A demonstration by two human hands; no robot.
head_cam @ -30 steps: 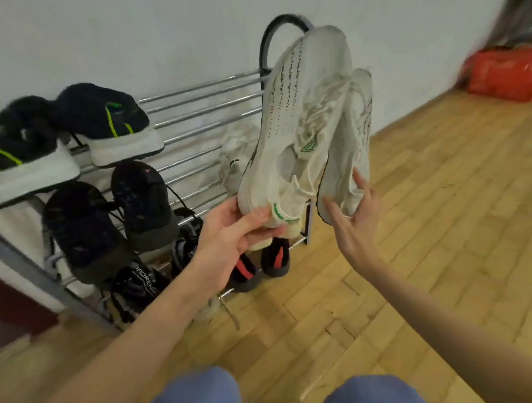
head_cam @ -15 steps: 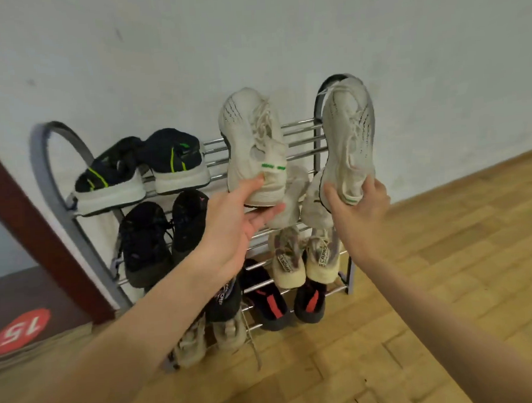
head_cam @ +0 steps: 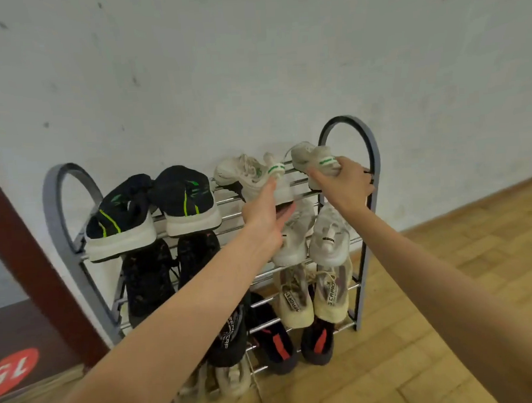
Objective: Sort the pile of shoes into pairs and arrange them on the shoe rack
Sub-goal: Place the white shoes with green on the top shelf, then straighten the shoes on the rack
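Note:
A grey metal shoe rack [head_cam: 370,152] stands against the white wall. Both hands hold a pair of white sneakers with green heel tabs over the right half of its top shelf. My left hand [head_cam: 265,213] grips the heel of the left white sneaker [head_cam: 241,175], which lies on the top bars. The right white sneaker [head_cam: 310,156] sits beside the rack's right arch, with my right hand [head_cam: 344,185] closed over its heel. A dark pair with neon green stripes [head_cam: 154,213] fills the left of the same shelf.
Lower shelves hold black shoes [head_cam: 148,278], white sneakers [head_cam: 328,241], cream shoes [head_cam: 328,293] and black shoes with red stripes [head_cam: 278,339]. Pale shoes [head_cam: 231,378] lie on the wooden floor [head_cam: 448,284] at the rack's foot. A dark red post [head_cam: 23,238] stands at the left.
Both hands have lowered the white sneakers from upright in the air down onto the top shelf, toes toward the wall. The view has also shifted back and up.

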